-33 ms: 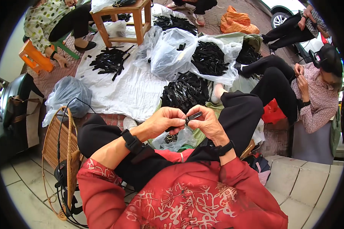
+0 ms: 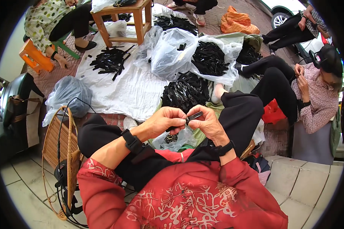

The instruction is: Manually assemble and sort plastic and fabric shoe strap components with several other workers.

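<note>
In front of my lap, both hands pinch a short black strip (image 2: 195, 116); it looks stiff and flat, and its exact kind is too small to make out. Fingertips of my left hand (image 2: 165, 121) close on its left end, where a dark part also shows below the fingers. The thumb and forefinger of my right hand (image 2: 207, 123) grip the strip's other part, close beside the left fingertips. Just beyond my hands lies a heap of similar black strips (image 2: 185, 91). Below them, a clear plastic bag (image 2: 176, 139) holds small pieces, partly hidden by my hands.
A white sheet (image 2: 130, 97) carries more black piles and a large clear bag (image 2: 172, 53). A wooden stool (image 2: 139, 26) stands on it. A wicker chair (image 2: 57, 149) is at my left. One co-worker (image 2: 317, 91) sits at right; another (image 2: 46, 23) sits far left.
</note>
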`<act>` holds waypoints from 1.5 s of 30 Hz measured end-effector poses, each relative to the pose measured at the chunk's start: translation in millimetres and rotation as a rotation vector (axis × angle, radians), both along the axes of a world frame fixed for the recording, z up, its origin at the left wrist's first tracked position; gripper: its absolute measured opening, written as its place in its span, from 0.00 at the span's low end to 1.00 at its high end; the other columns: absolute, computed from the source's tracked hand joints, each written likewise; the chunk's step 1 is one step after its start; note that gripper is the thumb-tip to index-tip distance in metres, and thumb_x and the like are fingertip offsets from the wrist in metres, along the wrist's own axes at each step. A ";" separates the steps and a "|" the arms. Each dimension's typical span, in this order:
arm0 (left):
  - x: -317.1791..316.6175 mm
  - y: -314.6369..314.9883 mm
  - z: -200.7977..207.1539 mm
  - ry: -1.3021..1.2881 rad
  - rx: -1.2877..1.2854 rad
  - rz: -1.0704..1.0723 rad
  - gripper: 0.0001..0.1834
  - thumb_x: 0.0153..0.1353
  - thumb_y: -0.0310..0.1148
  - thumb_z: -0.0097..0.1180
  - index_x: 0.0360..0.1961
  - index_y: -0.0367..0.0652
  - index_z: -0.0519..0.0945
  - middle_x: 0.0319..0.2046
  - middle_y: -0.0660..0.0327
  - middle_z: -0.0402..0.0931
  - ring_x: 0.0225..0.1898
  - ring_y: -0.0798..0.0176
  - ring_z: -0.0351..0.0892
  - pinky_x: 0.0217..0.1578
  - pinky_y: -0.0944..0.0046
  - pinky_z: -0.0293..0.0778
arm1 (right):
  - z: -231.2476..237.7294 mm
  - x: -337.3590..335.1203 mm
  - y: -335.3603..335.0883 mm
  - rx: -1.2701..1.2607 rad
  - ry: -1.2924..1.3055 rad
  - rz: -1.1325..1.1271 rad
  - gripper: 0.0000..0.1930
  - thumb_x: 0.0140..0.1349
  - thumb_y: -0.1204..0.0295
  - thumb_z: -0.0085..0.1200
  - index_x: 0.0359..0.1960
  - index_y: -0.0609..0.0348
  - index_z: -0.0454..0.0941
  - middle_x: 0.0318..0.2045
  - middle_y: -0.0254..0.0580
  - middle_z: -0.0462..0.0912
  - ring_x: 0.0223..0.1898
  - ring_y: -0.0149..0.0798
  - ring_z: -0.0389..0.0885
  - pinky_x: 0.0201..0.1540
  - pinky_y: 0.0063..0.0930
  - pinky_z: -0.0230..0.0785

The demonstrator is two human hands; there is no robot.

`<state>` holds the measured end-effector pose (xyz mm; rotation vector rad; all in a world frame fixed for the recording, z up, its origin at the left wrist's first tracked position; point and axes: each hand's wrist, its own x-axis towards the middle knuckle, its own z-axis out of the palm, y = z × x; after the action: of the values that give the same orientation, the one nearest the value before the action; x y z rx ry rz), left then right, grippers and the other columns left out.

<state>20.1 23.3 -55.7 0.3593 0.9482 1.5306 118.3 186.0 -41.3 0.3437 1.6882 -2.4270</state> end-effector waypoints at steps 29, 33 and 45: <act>-4.5 -2.3 4.8 0.137 0.084 0.202 0.12 0.53 0.28 0.51 0.39 0.41 0.68 0.25 0.64 0.71 0.21 0.75 0.68 0.16 0.78 0.61 | 1.6 -7.1 -7.3 0.071 0.103 -0.062 0.10 0.51 0.79 0.51 0.37 0.63 0.71 0.27 0.36 0.75 0.25 0.26 0.73 0.28 0.16 0.66; -5.7 0.1 4.4 0.170 0.110 0.241 0.13 0.51 0.26 0.52 0.40 0.39 0.69 0.26 0.64 0.71 0.22 0.73 0.68 0.21 0.75 0.64 | 0.3 -10.4 -11.7 -0.132 0.074 -0.155 0.08 0.51 0.79 0.50 0.35 0.63 0.69 0.24 0.36 0.73 0.23 0.27 0.72 0.27 0.17 0.67; -3.6 -2.6 6.9 0.172 0.121 0.214 0.12 0.52 0.26 0.51 0.39 0.37 0.69 0.28 0.63 0.71 0.25 0.72 0.70 0.26 0.72 0.68 | 0.1 -12.6 -16.8 -0.110 0.040 -0.209 0.06 0.51 0.79 0.49 0.30 0.60 0.67 0.22 0.34 0.72 0.19 0.25 0.70 0.23 0.14 0.62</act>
<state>16.5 20.7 -48.9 0.4953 1.0567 1.7790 105.8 169.1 -41.2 0.4808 1.5981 -2.6798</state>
